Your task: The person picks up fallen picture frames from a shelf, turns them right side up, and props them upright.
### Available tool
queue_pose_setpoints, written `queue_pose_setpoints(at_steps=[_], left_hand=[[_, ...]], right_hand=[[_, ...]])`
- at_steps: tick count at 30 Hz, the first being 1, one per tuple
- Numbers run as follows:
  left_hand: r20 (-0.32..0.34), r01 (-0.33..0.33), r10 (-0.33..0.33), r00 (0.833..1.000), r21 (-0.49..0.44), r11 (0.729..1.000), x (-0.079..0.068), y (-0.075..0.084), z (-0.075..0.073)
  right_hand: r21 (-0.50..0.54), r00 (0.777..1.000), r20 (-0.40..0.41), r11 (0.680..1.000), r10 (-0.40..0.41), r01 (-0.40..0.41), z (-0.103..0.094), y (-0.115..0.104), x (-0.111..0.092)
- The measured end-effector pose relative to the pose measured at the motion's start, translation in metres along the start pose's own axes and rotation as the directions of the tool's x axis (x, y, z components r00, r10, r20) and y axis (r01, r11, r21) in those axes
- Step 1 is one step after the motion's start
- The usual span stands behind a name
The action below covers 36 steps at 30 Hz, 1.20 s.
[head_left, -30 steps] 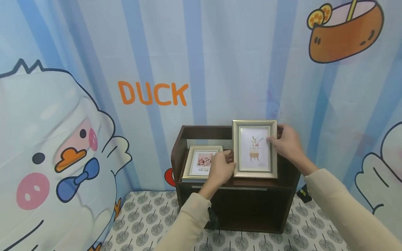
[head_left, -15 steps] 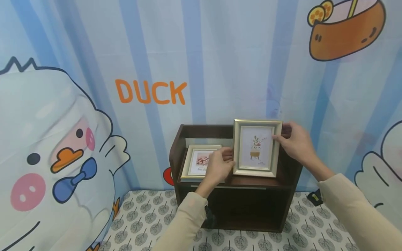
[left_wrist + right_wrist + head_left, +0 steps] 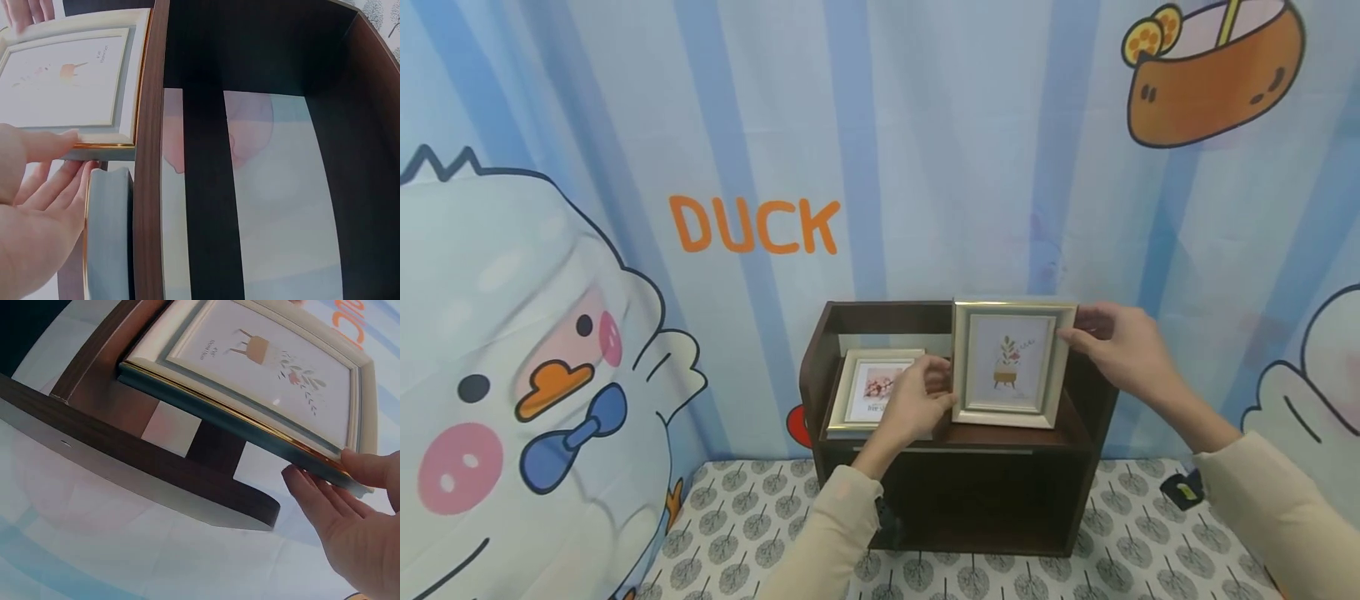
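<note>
While two hands (image 3: 919,398) (image 3: 1126,348) grip one frame (image 3: 1009,367), second frame (image 3: 871,390) lies on shelf (image 3: 992,436)

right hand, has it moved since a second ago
Yes. In the head view, the right hand has shifted rightward against the shelf, still pinching the plant frame.

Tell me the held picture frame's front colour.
Mostly cream, with a gold edge: the picture frame shows best in the right wrist view.
</note>
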<state>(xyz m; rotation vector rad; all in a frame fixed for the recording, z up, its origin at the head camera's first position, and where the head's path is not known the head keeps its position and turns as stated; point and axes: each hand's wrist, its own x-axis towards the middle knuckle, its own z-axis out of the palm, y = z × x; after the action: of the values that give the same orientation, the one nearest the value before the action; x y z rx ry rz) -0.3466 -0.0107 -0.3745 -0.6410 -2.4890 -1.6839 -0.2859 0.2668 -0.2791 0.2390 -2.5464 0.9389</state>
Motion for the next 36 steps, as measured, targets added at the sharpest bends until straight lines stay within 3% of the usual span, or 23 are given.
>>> queue_pose_setpoints(at_steps=[6,10,26,30,36], left_hand=[[0.038,-0.041,0.037,0.999,0.124,0.991,-0.001,-0.002,-0.003],[0.049,-0.053,0.045,0.998,0.165,0.985,-0.001,-0.003,-0.005],[0.025,-0.059,0.055,0.998,0.194,0.979,-0.004,-0.001,-0.003],[0.049,-0.046,0.038,0.998,0.177,0.983,-0.007,0.000,-0.001],[0.098,-0.077,0.059,0.993,0.185,0.980,-0.010,0.002,0.003]], right_hand=[[0.152,0.998,0.055,0.987,0.035,-0.043,-0.003,0.001,-0.002],[0.190,0.997,0.061,0.981,0.036,-0.047,-0.002,0.002,-0.001],[0.210,0.994,0.085,0.974,0.071,-0.087,0.001,-0.002,0.012],[0.237,0.991,0.114,0.966,0.077,-0.102,0.002,-0.002,0.015],[0.260,0.976,0.180,0.952,0.119,-0.164,0.007,-0.013,0.009]])
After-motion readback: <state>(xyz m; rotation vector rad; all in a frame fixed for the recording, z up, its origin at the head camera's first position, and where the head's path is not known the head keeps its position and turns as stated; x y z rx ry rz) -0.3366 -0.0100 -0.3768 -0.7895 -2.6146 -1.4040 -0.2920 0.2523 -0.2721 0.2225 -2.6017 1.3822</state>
